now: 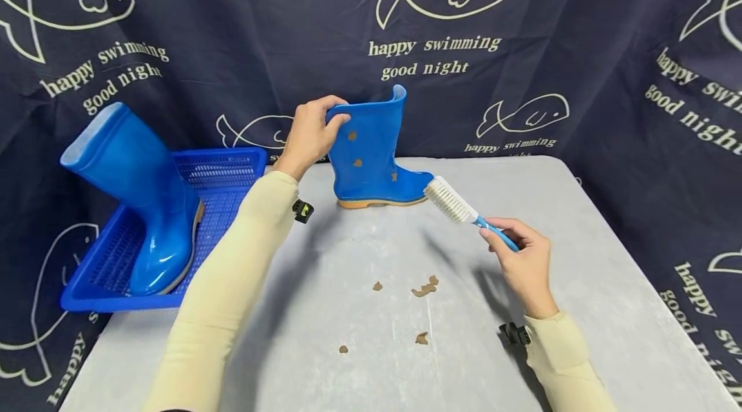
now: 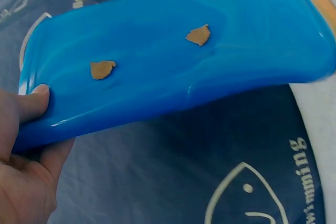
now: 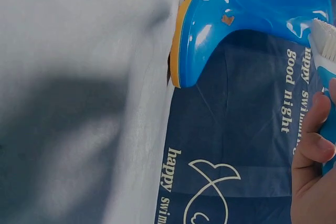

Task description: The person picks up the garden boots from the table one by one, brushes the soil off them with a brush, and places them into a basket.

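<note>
Your left hand (image 1: 310,132) pinches the top of the brown-spotted blue boot (image 1: 373,154) just right of it and is partly hidden there; your right hand (image 1: 524,264) grips a brush (image 1: 462,207), cut off in the right wrist view. Beneath your hands spreads a pale grey tabletop (image 1: 580,238); beyond hangs a dark fish-print curtain (image 1: 324,26).

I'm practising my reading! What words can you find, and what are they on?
"happy swimming": on the dark-blue fish cloth, many times.
"good night": same cloth, just below.
Mark on the left wrist's black device: too small to read.
Boots and brush: none readable.
</note>
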### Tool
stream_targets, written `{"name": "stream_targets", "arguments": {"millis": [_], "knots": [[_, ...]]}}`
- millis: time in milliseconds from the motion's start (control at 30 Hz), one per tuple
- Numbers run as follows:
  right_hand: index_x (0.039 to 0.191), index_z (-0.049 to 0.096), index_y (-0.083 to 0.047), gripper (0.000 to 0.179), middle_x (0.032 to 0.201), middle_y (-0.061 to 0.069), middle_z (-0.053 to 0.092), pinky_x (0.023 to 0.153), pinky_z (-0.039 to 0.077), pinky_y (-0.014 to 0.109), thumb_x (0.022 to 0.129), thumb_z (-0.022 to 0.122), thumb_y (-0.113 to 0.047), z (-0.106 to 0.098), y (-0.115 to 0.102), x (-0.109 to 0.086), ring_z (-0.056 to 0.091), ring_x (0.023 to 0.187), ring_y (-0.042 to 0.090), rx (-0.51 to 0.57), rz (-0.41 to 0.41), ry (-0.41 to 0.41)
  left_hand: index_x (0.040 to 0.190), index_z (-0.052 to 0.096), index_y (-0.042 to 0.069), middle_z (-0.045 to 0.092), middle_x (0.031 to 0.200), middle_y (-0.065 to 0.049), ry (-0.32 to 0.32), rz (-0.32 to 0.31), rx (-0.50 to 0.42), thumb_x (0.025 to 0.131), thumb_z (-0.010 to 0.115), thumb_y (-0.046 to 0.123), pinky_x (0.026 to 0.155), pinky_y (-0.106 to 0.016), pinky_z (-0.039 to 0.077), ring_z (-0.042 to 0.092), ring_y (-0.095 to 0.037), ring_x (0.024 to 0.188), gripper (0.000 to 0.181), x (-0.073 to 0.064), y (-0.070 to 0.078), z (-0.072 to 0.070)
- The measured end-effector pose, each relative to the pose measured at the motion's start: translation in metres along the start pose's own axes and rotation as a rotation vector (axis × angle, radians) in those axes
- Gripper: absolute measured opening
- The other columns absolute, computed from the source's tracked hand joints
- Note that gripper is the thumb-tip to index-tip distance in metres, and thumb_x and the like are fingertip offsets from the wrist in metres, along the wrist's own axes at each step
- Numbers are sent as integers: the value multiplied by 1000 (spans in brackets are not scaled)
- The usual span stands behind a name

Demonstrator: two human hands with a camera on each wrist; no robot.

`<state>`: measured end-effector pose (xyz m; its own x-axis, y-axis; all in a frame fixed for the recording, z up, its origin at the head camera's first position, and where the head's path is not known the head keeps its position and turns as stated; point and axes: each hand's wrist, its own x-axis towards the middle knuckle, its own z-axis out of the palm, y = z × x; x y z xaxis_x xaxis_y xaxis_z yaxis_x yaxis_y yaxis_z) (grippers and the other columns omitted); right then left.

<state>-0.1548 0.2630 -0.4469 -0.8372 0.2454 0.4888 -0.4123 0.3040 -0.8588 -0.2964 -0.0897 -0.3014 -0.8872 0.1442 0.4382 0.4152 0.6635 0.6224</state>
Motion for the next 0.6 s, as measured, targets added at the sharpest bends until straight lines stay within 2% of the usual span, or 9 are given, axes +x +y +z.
{"name": "stream_targets", "arguments": {"millis": [100, 167, 267, 400, 500, 600], "knots": [[101, 75, 3, 18, 70, -8, 69, 50, 48, 17, 84, 78, 0, -2, -4, -1, 61, 55, 4, -9, 15, -8, 124, 69, 12, 43, 67, -5, -7, 8, 1, 101, 62, 25, 58, -29, 38, 35, -19, 51, 28, -4, 10, -2], [102, 75, 4, 19, 71, -9, 69, 51, 48, 16, 84, 78, 1, -2, -5, -1, 61, 56, 3, -8, 18, -11, 123, 69, 11, 54, 73, -5, -19, 0, -9, 101, 62, 24, 61, -27, 41, 41, -17, 54, 27, -9, 15, -7], [102, 74, 7, 19, 70, -11, 69, 51, 48, 15, 83, 77, 4, -5, -8, 2, 61, 55, 2, -12, 16, 17, 122, 69, 11, 64, 85, -8, -50, -15, -32, 101, 62, 24, 63, -28, 42, 44, -18, 56, 26, -16, 24, -14], [101, 74, 8, 19, 64, -10, 66, 50, 46, 13, 83, 78, 4, -14, -13, 9, 60, 53, 3, -41, -15, 67, 122, 69, 10, 68, 96, -10, -79, -41, -59, 100, 63, 24, 66, -30, 45, 49, -21, 62, 27, -27, 36, -23], [100, 73, 11, 18, 62, -8, 66, 49, 45, 13, 83, 77, 5, -15, -25, 11, 59, 52, 5, -44, -30, 83, 121, 70, 11, 71, 106, -7, -92, -75, -86, 99, 64, 24, 76, -33, 52, 60, -22, 77, 26, -34, 44, -27], [98, 72, 14, 17, 61, -7, 66, 49, 45, 13, 82, 76, 8, -14, -32, 10, 59, 51, 7, -26, -33, 84, 119, 70, 11, 73, 110, -7, -133, -115, -119, 99, 65, 24, 87, -39, 57, 66, -23, 94, 25, -41, 47, -25]]}}
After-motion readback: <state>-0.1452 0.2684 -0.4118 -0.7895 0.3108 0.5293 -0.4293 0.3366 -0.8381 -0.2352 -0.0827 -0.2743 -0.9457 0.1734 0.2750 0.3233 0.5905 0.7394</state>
